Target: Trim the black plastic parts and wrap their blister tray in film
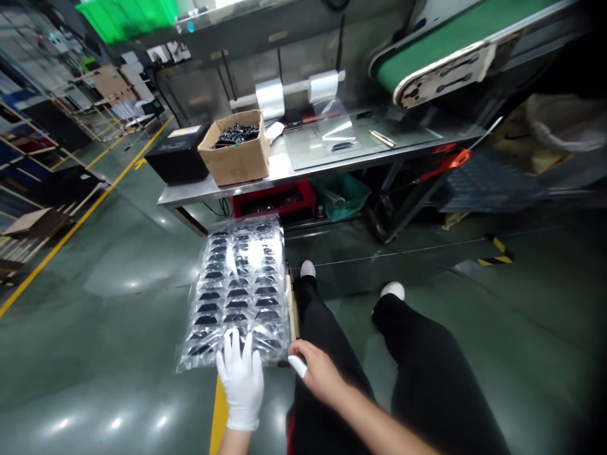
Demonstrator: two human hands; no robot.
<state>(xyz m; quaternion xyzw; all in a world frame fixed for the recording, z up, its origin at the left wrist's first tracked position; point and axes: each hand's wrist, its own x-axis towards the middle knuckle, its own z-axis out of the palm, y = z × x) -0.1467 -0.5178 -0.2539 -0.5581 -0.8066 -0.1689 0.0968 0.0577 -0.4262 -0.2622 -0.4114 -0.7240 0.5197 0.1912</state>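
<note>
A clear plastic blister tray point(237, 291) holds several rows of small black parts and tilts over my lap, with a tan board edge point(293, 303) showing along its right side. My left hand point(241, 382), in a white glove, rests with spread fingers on the tray's lower edge. My right hand point(318, 373) is bare, with a white finger cot point(298, 366) on one finger. It sits at the tray's lower right corner, its fingertips hidden, so any grip cannot be seen.
Ahead stands a steel workbench point(303, 167) bearing a cardboard box of black parts point(234, 148), a black case point(177, 153) and a roll of clear film point(289, 95). A green conveyor belt point(441, 50) runs above at right. Red and teal bins sit under the bench.
</note>
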